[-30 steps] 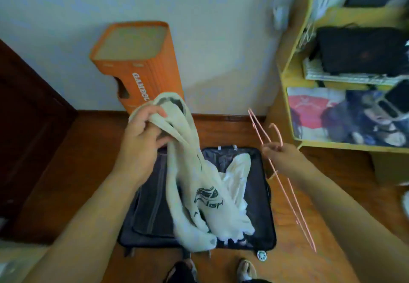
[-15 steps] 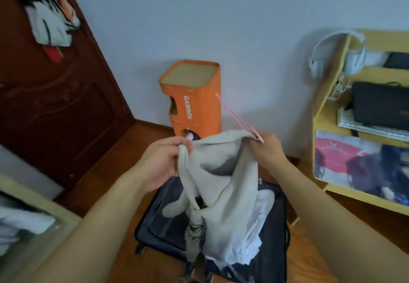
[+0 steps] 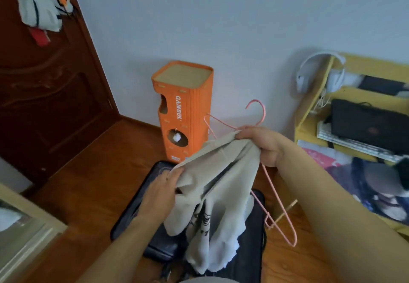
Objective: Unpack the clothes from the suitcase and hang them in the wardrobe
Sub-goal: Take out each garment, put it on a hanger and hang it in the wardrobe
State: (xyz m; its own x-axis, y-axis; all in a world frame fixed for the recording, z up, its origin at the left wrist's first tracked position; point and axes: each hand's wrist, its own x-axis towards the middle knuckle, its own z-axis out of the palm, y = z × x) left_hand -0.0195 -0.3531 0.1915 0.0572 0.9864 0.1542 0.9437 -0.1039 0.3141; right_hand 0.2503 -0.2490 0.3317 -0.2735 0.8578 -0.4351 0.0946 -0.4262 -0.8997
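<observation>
Far left, a dark wooden door (image 3: pixel 51 96) stands with a few pieces of clothing (image 3: pixel 42 6) hanging high on it, white with dark stripes and a touch of red. Down in the near left corner a pale wooden frame (image 3: pixel 33 220) cuts into view.

Against the wall stands a tall orange cardboard tower (image 3: pixel 183 110) with "GAMBOL" printed down its side and a small white ball hanging in a round hole.

On the wooden floor below lies the dark suitcase (image 3: pixel 141 205), open, with some white fabric showing inside under the hanging cloth. Above it the person holds up a beige garment (image 3: pixel 219 185) with dark print near its lower part; it droops down over the suitcase. The left hand (image 3: pixel 161 194) grips the garment's left edge, fingers curled round the cloth, thumb tip pressing on top.

The right hand (image 3: pixel 263 145) is higher and to the right, fingers curled tight round the bunched top of the garment. The same hand holds the pink wire hanger (image 3: pixel 272 192): the hook rises above the knuckles, one shoulder pokes out left behind the cloth, and the other runs down past the wrist toward the floor.

On the right, a yellow shelf unit (image 3: pixel 309 114) carries white headphones (image 3: pixel 318 70) on its corner, a black bag (image 3: pixel 371 125), and a keyboard (image 3: pixel 354 145).
</observation>
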